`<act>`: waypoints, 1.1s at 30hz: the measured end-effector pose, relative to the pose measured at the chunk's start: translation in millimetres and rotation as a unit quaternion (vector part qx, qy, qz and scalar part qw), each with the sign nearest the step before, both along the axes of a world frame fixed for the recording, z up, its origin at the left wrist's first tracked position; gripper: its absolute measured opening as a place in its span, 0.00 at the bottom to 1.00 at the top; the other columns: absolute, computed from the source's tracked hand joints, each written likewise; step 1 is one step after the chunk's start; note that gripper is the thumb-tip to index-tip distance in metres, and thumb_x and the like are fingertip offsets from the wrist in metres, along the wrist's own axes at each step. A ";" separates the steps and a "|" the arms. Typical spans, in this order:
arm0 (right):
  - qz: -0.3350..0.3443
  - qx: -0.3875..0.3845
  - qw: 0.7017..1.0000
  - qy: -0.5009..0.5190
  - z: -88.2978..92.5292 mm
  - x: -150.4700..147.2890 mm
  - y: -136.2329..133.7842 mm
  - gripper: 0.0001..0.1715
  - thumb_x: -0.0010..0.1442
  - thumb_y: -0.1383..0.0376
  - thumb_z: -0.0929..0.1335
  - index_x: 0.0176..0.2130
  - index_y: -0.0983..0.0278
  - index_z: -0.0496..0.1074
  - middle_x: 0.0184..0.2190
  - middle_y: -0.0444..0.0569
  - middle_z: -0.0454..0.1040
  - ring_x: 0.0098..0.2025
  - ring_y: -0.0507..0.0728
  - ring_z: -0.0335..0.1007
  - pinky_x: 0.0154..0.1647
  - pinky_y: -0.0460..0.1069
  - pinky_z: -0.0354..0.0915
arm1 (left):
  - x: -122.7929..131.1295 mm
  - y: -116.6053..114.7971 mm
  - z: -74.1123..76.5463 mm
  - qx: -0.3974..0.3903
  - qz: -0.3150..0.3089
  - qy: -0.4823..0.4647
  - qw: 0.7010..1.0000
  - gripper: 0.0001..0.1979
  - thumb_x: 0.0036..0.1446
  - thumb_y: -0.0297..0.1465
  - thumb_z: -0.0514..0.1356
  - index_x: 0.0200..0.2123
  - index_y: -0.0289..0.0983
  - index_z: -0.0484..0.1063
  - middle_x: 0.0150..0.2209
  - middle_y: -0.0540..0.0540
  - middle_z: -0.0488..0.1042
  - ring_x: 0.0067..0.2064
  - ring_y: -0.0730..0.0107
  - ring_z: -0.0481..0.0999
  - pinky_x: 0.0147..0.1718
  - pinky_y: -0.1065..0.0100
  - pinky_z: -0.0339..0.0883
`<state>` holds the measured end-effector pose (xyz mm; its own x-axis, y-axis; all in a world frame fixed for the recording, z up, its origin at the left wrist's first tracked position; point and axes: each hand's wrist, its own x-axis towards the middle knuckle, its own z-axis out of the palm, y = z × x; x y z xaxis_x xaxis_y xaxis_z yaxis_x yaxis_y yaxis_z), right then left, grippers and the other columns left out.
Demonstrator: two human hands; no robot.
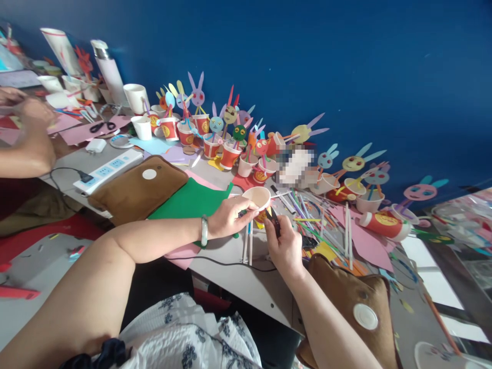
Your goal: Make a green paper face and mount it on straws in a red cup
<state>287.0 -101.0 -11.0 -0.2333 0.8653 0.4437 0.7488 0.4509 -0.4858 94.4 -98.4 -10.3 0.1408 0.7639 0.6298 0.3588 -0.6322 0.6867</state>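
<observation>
My left hand [234, 216], with a pale bracelet at the wrist, grips a small white paper cup [258, 197] by its near side. The cup is tilted, its round opening facing up toward me. My right hand [283, 243] is closed around a black hand tool [272, 220], whose tip is up against or very near the cup's right side. I cannot make out the tool's exact kind. Beneath the left hand lies a green sheet [192, 200]. White sticks [248, 243] lie on the table just under both hands.
Paper-cup rabbit figures [230, 148] line the blue wall. Pipe cleaners and sticks [307, 205] lie to the right. Brown cushions [142, 187] flank my arms, near a power strip [109, 170]. A black cord [226, 262] crosses the front edge. Another person's arm [28, 143] is at left.
</observation>
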 end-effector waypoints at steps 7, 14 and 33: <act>-0.005 0.032 0.999 -0.030 1.6 0.9 -0.4 0.18 0.68 0.53 0.61 0.31 0.62 0.66 0.17 0.40 0.64 0.18 0.49 0.57 0.22 0.44 0.54 | 0.7 -2.7 -0.7 -0.022 -0.025 -0.017 0.999 0.09 0.66 0.33 0.56 0.37 0.35 0.72 0.34 0.45 0.77 0.36 0.70 0.77 0.38 0.69 0.70; -0.005 0.061 0.997 -0.052 1.6 1.9 -0.7 0.18 0.68 0.55 0.61 0.37 0.64 0.73 0.18 0.42 0.68 0.17 0.49 0.60 0.22 0.44 0.55 | 2.4 -2.8 -2.6 -0.025 -0.042 -0.041 0.998 0.09 0.66 0.33 0.57 0.37 0.35 0.73 0.34 0.44 0.78 0.37 0.69 0.77 0.40 0.68 0.70; -0.004 0.123 0.987 -0.102 0.8 4.2 1.1 0.18 0.70 0.57 0.61 0.36 0.64 0.72 0.17 0.42 0.68 0.17 0.50 0.64 0.20 0.43 0.51 | 2.1 -4.0 1.1 -0.026 -0.045 -0.031 0.998 0.11 0.67 0.36 0.56 0.36 0.34 0.72 0.29 0.47 0.75 0.30 0.73 0.73 0.33 0.70 0.69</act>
